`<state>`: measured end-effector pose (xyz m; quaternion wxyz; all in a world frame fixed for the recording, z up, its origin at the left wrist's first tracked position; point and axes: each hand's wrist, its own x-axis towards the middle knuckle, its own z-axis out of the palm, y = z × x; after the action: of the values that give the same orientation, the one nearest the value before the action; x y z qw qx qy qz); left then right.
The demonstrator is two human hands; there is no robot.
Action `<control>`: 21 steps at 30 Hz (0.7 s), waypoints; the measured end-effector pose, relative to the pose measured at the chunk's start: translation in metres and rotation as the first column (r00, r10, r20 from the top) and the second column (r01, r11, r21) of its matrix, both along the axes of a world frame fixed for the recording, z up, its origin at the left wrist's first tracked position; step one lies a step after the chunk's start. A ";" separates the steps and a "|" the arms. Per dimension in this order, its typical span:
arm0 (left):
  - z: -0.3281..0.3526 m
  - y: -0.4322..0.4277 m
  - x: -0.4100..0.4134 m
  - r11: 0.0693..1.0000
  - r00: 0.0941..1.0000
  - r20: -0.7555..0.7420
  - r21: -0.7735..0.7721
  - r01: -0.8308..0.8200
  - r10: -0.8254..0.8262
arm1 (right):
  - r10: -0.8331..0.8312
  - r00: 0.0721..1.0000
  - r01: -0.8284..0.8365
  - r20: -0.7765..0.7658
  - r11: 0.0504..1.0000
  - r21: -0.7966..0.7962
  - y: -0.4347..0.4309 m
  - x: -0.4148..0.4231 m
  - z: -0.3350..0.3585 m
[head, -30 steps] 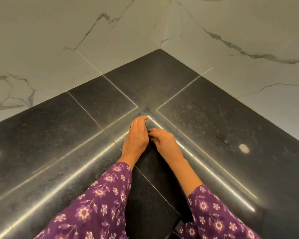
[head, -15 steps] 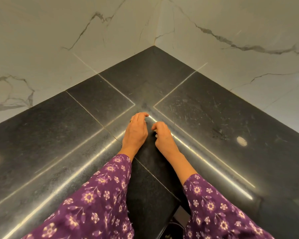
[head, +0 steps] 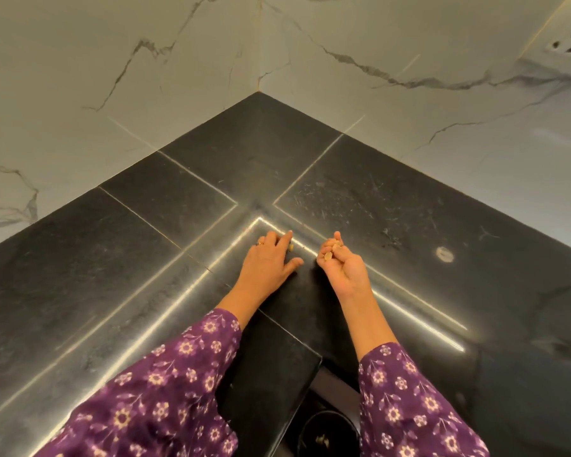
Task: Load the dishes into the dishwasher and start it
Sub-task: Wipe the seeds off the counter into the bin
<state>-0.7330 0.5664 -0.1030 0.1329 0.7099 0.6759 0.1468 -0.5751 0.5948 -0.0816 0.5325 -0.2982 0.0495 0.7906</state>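
Head view: I see no dishes or dishwasher, so loading looks unstarted; on the worktop (head: 145, 242), left hand (head: 267, 258) lies spread, right hand (head: 343, 265) pinches crumbs (head: 328, 256).

**One head cam, aimed into the corner**

Single view: wide-angle, worn on the person's head, tilted forward and down at the dark tabletop (head: 393, 225) where two marble walls (head: 129, 77) meet. It's close in: left hand (head: 267, 258) and right hand (head: 345, 267) sit mid-frame, sleeves (head: 165, 390) at the bottom edge.
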 end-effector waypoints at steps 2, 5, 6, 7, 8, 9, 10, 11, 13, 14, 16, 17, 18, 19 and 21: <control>-0.001 -0.005 0.017 1.000 1.000 -0.022 -0.006 -0.004 0.004 | -0.037 0.999 0.036 -0.017 0.998 -0.049 -0.007 0.008 0.001; -0.008 -0.014 0.034 0.999 0.994 -0.102 0.048 -0.025 0.030 | -0.073 0.997 0.068 -0.029 0.988 -0.141 -0.013 0.018 0.005; -0.010 -0.016 0.037 0.998 0.991 -0.126 0.058 -0.032 0.039 | -0.063 0.998 0.060 -0.013 0.986 -0.157 -0.016 0.021 0.006; -0.012 -0.018 0.040 0.997 0.988 -0.144 0.062 -0.040 0.049 | -0.042 0.999 0.043 0.010 0.986 -0.163 -0.019 0.024 0.007; -0.014 -0.020 0.042 0.997 0.986 -0.154 0.062 -0.050 0.059 | -0.020 0.999 0.026 0.035 0.986 -0.163 -0.022 0.026 0.008; -0.014 -0.022 0.045 0.996 0.984 -0.166 0.068 -0.052 0.063 | 0.000 0.998 0.010 0.064 0.988 -0.157 -0.026 0.028 0.009; -0.015 -0.023 0.046 0.996 0.978 -0.200 0.078 -0.046 0.060 | 0.020 0.995 -0.006 0.099 0.989 -0.148 -0.029 0.030 0.010; -0.015 -0.026 0.047 0.995 0.967 -0.249 0.097 -0.032 0.055 | 0.042 0.989 -0.023 0.142 0.990 -0.137 -0.032 0.032 0.010; -0.011 -0.031 0.050 0.988 0.941 -0.332 0.156 -0.015 0.067 | 0.099 0.966 -0.071 0.239 0.990 -0.124 -0.037 0.032 0.011; -0.007 -0.035 0.052 0.984 0.931 -0.358 0.178 -0.002 0.067 | 0.133 0.948 -0.103 0.289 0.988 -0.117 -0.038 0.032 0.011; -0.001 -0.040 0.056 0.987 0.925 -0.369 0.156 -0.031 0.087 | 0.220 0.881 -0.189 0.419 0.975 -0.113 -0.037 0.029 0.011; 0.002 -0.042 0.057 0.989 0.930 -0.351 0.138 -0.058 0.104 | 0.264 0.820 -0.238 0.508 0.964 -0.117 -0.033 0.025 0.011; 0.001 -0.043 0.057 0.984 0.932 -0.345 0.170 -0.060 0.116 | 0.302 0.732 -0.290 0.611 0.949 -0.122 -0.029 0.021 0.011; 0.003 -0.044 0.057 0.981 0.933 -0.337 0.184 -0.066 0.126 | 0.325 0.620 -0.343 0.714 0.931 -0.125 -0.022 0.015 0.012; 0.004 -0.044 0.059 0.978 0.942 -0.305 0.189 -0.086 0.142 | 0.298 0.371 -0.435 0.879 0.892 -0.118 -0.009 0.001 0.013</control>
<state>-0.6738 0.5223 -0.0990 -0.0481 0.6927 0.7132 0.0963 -0.5739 0.5853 -0.0682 0.3093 -0.6284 -0.3524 0.6206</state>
